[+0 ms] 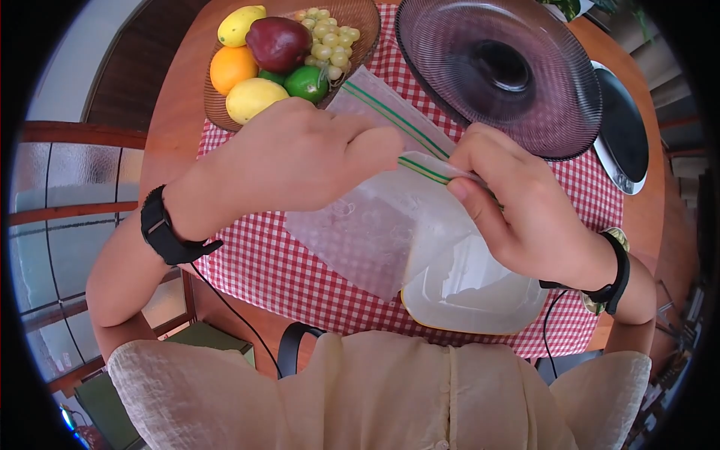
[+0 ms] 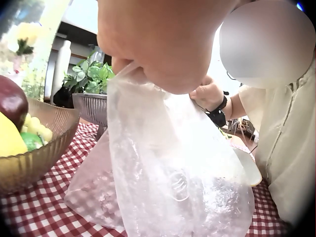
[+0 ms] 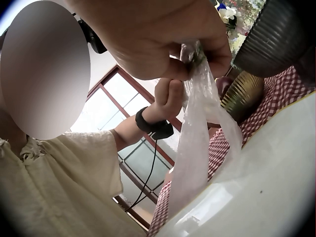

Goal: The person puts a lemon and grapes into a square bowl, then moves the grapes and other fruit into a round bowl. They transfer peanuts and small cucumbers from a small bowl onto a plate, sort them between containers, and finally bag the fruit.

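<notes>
Both hands hold a clear plastic zip bag (image 2: 173, 168) by its top edge, which has a green and yellow zip strip. My left hand (image 1: 300, 154) pinches one end of this edge, and my right hand (image 1: 517, 202) grips the other between thumb and curled fingers. The bag hangs down, lower part over the tablecloth. Behind it, a second zip bag (image 1: 397, 112) with a green strip lies on the cloth. Beneath my right hand sits a white tray (image 1: 472, 300) with a yellow rim. The left fingertips are largely hidden in the head view.
An amber ribbed basket (image 1: 366, 22) holds grapes, lemons, an orange, green fruit and a dark red fruit at the far left. A purple glass dish (image 1: 555, 112) on a foot stands at the far right, beside a dark oval plate (image 1: 622, 124). Red checked cloth (image 1: 255, 262) covers the wooden table.
</notes>
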`<state>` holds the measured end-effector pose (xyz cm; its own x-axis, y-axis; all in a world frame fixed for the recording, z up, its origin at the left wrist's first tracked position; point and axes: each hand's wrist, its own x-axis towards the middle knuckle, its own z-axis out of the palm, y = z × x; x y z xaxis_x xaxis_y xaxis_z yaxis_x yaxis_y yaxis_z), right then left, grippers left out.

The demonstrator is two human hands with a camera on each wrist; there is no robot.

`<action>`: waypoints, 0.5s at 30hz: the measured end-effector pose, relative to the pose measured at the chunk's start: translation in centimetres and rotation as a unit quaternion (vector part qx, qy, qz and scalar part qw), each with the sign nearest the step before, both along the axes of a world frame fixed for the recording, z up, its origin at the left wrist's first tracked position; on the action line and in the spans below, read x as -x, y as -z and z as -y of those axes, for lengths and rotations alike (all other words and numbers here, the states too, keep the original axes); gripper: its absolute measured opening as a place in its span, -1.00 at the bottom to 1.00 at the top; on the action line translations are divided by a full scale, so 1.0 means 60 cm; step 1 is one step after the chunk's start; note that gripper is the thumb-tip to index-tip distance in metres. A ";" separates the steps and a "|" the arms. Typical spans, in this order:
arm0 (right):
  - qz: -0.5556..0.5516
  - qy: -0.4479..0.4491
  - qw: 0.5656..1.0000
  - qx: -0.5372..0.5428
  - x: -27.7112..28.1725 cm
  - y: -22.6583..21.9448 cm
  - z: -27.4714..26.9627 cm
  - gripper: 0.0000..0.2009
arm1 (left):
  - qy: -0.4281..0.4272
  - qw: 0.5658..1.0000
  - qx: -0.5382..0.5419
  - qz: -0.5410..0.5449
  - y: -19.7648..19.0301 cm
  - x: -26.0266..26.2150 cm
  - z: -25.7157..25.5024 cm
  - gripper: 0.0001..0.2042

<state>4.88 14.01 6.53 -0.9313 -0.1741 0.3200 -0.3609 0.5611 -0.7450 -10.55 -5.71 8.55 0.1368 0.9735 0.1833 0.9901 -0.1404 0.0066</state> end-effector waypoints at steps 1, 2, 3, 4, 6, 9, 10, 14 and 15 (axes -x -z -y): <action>-0.001 -0.002 1.000 0.004 0.000 0.001 0.000 -0.93 | 0.001 1.000 0.000 0.000 0.001 0.001 -0.001 -0.84; -0.001 -0.002 1.000 0.004 0.000 0.001 -0.001 -0.93 | 0.006 1.000 -0.009 0.001 0.002 0.002 -0.003 -0.84; -0.001 0.002 1.000 -0.001 0.001 0.002 -0.002 -0.92 | 0.012 1.000 -0.018 0.001 0.003 0.003 -0.004 -0.84; -0.001 0.006 1.000 -0.005 0.001 0.002 -0.003 -0.92 | 0.012 1.000 -0.018 0.001 0.003 0.003 -0.006 -0.84; 0.005 0.007 1.000 -0.003 0.000 0.002 -0.005 -0.92 | 0.025 0.998 -0.054 0.001 -0.001 0.002 -0.013 -0.82; 0.012 0.011 1.000 0.000 -0.001 0.007 -0.007 -0.91 | -0.001 0.996 -0.072 -0.048 -0.017 -0.013 -0.031 -0.79; 0.013 0.013 1.000 0.000 -0.001 0.009 -0.007 -0.90 | -0.001 0.996 -0.073 -0.048 -0.017 -0.019 -0.032 -0.79; 0.017 0.016 1.000 -0.006 0.000 0.008 -0.004 -0.89 | -0.070 0.981 -0.026 -0.178 -0.015 -0.046 -0.036 -0.79; 0.013 0.016 1.000 -0.009 0.001 0.007 -0.002 -0.89 | -0.076 0.978 -0.025 -0.192 -0.013 -0.054 -0.038 -0.80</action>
